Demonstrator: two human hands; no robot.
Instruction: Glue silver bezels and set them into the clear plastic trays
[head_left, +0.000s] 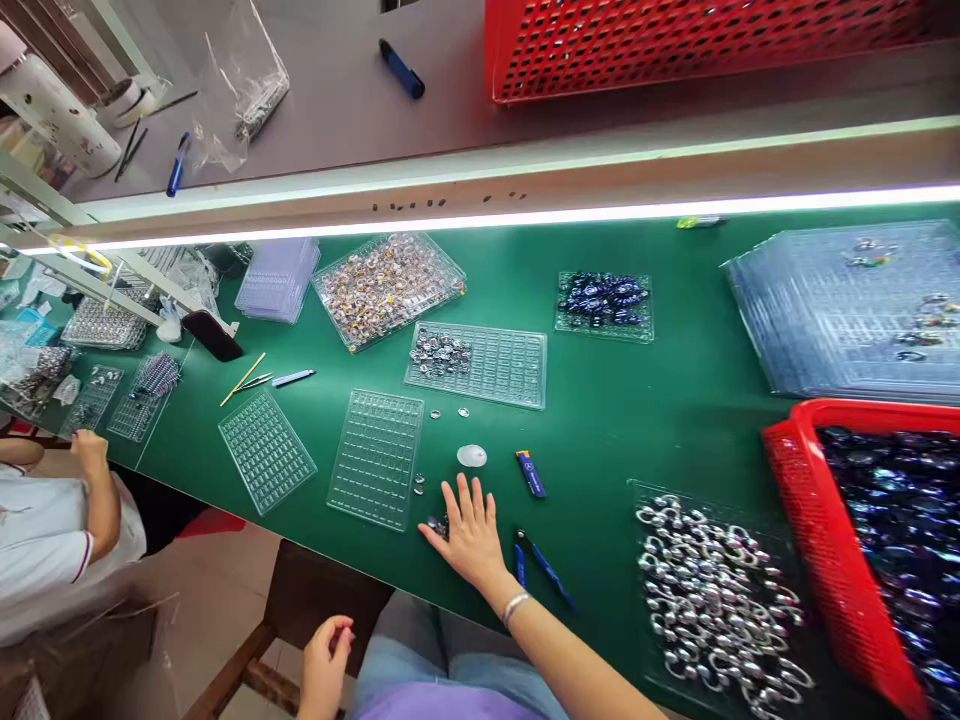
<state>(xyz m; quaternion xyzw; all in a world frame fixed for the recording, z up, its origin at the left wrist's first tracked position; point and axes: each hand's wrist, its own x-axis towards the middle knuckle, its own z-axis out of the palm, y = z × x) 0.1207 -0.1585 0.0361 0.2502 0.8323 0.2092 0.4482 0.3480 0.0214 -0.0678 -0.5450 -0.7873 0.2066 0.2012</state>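
Observation:
My right hand (pixel 472 530) lies palm down on the green table, open with fingers spread. Some small dark shiny pieces (pixel 437 525) sit beside its thumb, partly hidden by it. Beyond the fingertips is a white oval piece (pixel 472 456). A blue and orange packet (pixel 530 474) and blue-handled pliers (pixel 541 562) lie to the right. Left of the hand are two small shiny pieces (pixel 419 484) and a clear compartment tray (pixel 376 459). My left hand (pixel 327 660) hangs near my lap, off the table, fingers curled; their inside is hidden.
Ring-like silver pieces (pixel 709 600) fill a tray on the right, beside a red basket (pixel 795 440) of dark pieces. Stacked clear trays (pixel 780 330) stand behind. Further trays hold pale pieces (pixel 390 285) and dark pieces (pixel 604 298). A co-worker's arm (pixel 101 500) is at far left.

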